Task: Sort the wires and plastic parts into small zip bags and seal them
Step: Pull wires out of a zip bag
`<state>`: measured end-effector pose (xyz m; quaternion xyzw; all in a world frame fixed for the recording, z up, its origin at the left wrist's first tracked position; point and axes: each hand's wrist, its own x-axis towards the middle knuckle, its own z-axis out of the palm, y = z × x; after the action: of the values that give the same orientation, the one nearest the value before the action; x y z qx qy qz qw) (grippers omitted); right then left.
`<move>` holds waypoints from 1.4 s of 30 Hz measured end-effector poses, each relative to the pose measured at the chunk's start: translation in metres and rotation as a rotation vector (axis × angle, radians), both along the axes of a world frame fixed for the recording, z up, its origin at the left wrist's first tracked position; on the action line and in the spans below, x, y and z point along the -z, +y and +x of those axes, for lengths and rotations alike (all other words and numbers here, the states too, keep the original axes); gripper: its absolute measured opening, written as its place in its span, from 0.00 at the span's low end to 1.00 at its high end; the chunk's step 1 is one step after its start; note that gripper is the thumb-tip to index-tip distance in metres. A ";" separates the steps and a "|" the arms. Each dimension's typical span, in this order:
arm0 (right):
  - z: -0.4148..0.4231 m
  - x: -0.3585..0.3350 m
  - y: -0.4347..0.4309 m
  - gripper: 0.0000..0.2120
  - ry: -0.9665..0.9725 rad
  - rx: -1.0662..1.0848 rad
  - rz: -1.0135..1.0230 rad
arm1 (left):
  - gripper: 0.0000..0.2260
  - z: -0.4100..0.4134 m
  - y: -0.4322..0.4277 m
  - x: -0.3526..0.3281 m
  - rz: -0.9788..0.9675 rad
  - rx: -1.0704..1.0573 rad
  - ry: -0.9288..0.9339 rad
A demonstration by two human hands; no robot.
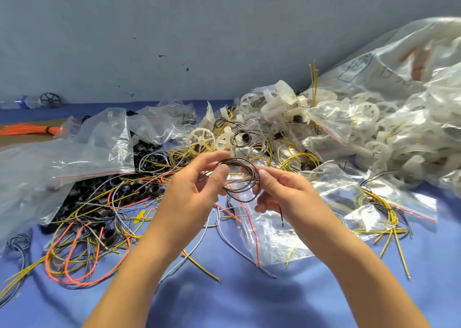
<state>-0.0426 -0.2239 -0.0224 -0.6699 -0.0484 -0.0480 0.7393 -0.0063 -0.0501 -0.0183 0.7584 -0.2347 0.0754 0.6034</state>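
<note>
Two hands are seen above the middle of the blue-covered tabletop (224,302), and a coil of thin dark wire (237,161) is held up between them. The coil is pinched on one side between the thumb and fingertips of the left hand (194,190). On the other side it is pinched by the thumb and forefinger of the right hand (279,190), whose remaining fingers are curled beneath. One loose end (282,218) is seen hanging below the right hand. The wire is judged to be very light, limp yet springy, so the loops may be expected to spring apart if either pinch is slackened. Hold is best taken where the turns bunch or cross, so that every strand is trapped together, and not on a single strand. The insulation looks smooth and could slip. A small zip bag (272,238) with a red line along its seal is lying just beneath the hands; whether its mouth is open cannot be told. As thin, slick film, it is best gripped by one lip of the mouth. Yellow wires (299,157), orange wires (82,260) and a white plastic wheel (201,140) are scattered around. Blue marker writing inside a drawn box and broad orange strokes are seen on the large clear bag (399,61) at the right, but neither can be read, and no brand is made out.
</note>
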 end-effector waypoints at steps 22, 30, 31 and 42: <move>-0.003 0.008 0.003 0.11 -0.156 0.004 -0.401 | 0.18 -0.001 0.005 0.001 -0.295 0.373 0.803; -0.004 0.009 0.014 0.12 -0.258 0.164 -0.617 | 0.03 -0.002 -0.005 0.009 0.085 -0.030 0.413; -0.004 0.009 0.013 0.11 -0.257 0.193 -0.625 | 0.03 -0.002 -0.004 0.008 0.032 0.029 0.426; -0.002 0.008 0.006 0.09 -0.141 0.124 -0.375 | 0.10 -0.001 0.005 0.005 -0.336 0.231 0.722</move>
<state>-0.0442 -0.2180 -0.0307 -0.7925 -0.0667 -0.1301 0.5921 -0.0072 -0.0446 -0.0233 0.5956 -0.0761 -0.2263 0.7670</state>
